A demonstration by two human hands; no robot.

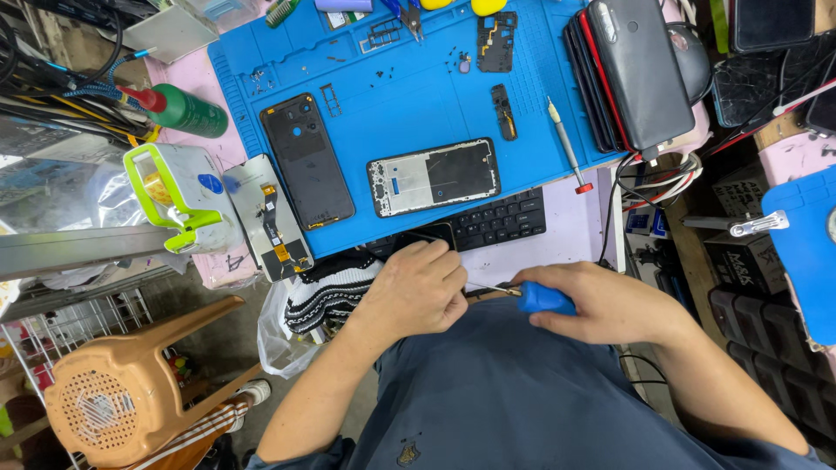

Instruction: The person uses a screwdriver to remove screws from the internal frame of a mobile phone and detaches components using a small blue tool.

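Observation:
My left hand (422, 287) is closed around a small dark phone part (427, 233) at the near edge of the blue work mat (392, 96); most of that part is hidden under my fingers. My right hand (601, 300) grips a blue-handled screwdriver (544, 298), its thin shaft pointing left into my left hand. On the mat lie an opened phone frame (434, 176), a black back cover (306, 159) and a detached screen panel (268, 218) at the mat's left edge.
A black keyboard (496, 219) lies under the mat's near edge. A stack of phones (629, 70) sits at the right, a second screwdriver (568, 146) beside it. A green bottle (178, 109), a green-white device (178, 191) and an orange plastic stool (131, 383) are on the left.

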